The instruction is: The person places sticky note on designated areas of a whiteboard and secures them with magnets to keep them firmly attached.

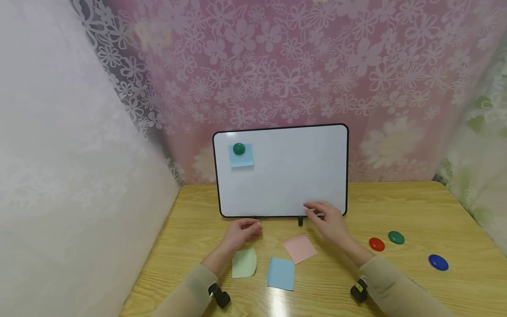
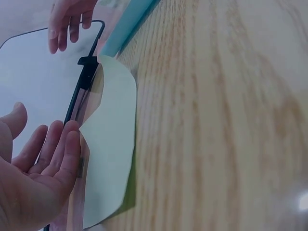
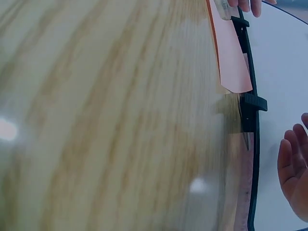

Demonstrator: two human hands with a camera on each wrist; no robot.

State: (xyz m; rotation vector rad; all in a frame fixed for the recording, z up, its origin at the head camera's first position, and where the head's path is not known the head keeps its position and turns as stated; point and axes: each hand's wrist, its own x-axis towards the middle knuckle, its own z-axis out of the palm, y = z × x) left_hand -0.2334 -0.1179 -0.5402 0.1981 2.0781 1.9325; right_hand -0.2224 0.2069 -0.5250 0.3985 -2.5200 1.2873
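Observation:
A framed whiteboard (image 1: 281,176) stands upright on small black feet. At its upper left a green round magnet (image 1: 239,149) sits on a light blue sticky note (image 1: 242,161). My left hand (image 1: 240,234), empty with loosely bent fingers, hovers by the board's lower left edge, just above a pale green note (image 1: 244,263). My right hand (image 1: 326,220) is in front of the lower right part of the board, its fingers relaxed and nothing between them. Between the hands lie a pink note (image 1: 299,248) and a blue note (image 1: 281,273).
On the table's right side lie a red magnet (image 1: 376,244), a green magnet (image 1: 396,237) and a blue magnet (image 1: 438,262). A black board foot (image 1: 300,221) juts forward under the board. Floral curtains (image 1: 277,66) hang behind the wooden table (image 1: 190,246) and along both sides.

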